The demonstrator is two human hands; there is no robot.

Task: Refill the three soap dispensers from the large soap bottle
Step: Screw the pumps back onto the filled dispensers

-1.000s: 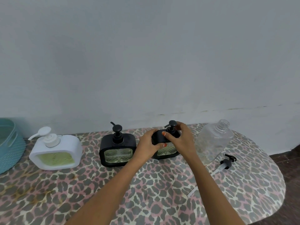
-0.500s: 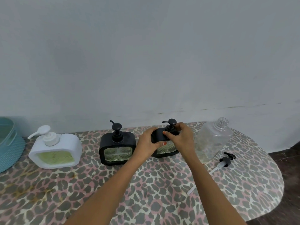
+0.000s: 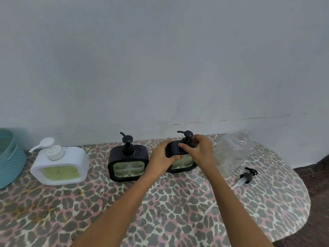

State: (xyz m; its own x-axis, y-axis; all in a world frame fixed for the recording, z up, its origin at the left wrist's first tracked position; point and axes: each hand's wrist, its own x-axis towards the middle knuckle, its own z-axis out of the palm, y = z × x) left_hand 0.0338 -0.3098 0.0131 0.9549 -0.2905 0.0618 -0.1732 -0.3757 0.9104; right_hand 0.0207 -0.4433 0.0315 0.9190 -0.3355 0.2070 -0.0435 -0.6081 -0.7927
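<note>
Three dispensers stand in a row near the wall. The white dispenser point(image 3: 60, 165) with green soap is at the left, a black dispenser point(image 3: 128, 162) with its pump on is in the middle. My left hand point(image 3: 161, 158) grips the left side of the right black dispenser point(image 3: 181, 160). My right hand point(image 3: 198, 150) is closed around the base of its black pump head point(image 3: 187, 135). The large clear soap bottle point(image 3: 233, 152) stands uncapped just right of my right hand. Its black pump point(image 3: 246, 176) with a clear tube lies on the table beside it.
A leopard-print cloth point(image 3: 160, 211) covers the table, whose rounded edge drops off at the right. A teal woven basket point(image 3: 8, 161) sits at the far left. A plain grey wall point(image 3: 160, 68) rises right behind the dispensers.
My hands stay on the right black dispenser; the right-hand fingers have shifted slightly around the pump base. The view has tilted up a little.
</note>
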